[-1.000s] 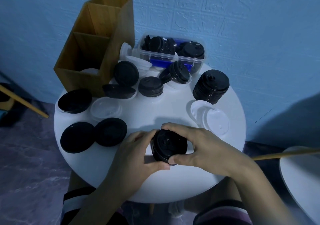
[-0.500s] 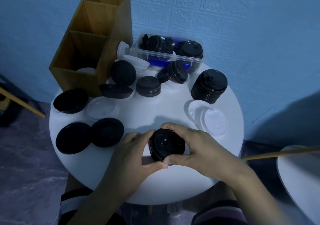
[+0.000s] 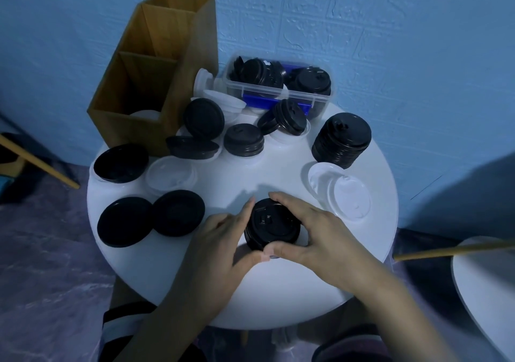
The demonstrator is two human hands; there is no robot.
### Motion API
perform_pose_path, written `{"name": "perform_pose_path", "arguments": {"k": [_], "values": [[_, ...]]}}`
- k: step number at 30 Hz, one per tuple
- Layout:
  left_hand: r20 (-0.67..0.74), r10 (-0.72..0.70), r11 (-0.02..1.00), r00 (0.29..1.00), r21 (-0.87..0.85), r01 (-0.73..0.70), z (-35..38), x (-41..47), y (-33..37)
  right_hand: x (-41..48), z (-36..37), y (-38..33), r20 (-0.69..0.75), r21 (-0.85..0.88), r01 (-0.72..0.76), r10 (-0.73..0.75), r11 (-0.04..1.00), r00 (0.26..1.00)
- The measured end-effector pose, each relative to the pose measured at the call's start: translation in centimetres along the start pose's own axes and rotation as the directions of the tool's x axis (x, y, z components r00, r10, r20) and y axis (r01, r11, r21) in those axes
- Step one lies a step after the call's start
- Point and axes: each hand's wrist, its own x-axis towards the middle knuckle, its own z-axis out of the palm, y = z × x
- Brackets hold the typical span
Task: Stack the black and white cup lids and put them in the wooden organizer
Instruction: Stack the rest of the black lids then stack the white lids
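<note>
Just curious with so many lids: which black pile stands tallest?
The black stack at the far right, near the clear box. It stands clearly higher than the short pile mid-table and the held pile between the left hand and right hand.

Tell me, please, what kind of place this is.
Likely a home or small café corner: a small round table by a blue wall, a wooden organizer, and piles of lids.

A round white table (image 3: 278, 292) stands against a textured blue wall (image 3: 390, 41) on a marbled grey-purple floor (image 3: 41, 278). At its far edge sits a clear plastic container (image 3: 278, 90) with a blue latch (image 3: 262, 102). Another white tabletop (image 3: 490, 292) shows at the right edge, with a wooden leg (image 3: 446, 250) beside it.
</note>
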Motion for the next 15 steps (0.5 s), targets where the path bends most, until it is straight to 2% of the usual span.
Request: {"name": "perform_pose_path", "arguments": {"k": [5,9,13,15], "values": [[0.033,-0.013,0.999,0.999,-0.029,0.014,-0.4,0.0,-0.1,0.1,-0.2,0.0,0.022,0.005,-0.010,0.010,1.000,1.000],[0.028,-0.011,1.000,1.000,0.016,0.011,-0.4,0.1,0.2,0.6,-0.3,0.0,0.040,0.054,-0.031,0.029,0.998,0.999],[-0.016,-0.022,0.998,1.000,0.051,0.023,-0.3,0.5,0.4,1.5,-1.6,0.3,0.156,0.223,-0.044,0.009,0.974,0.988],[-0.033,-0.012,0.999,0.999,0.050,0.013,-0.4,0.5,0.4,2.5,-2.5,0.2,0.135,0.315,-0.048,0.005,0.948,0.991]]}}
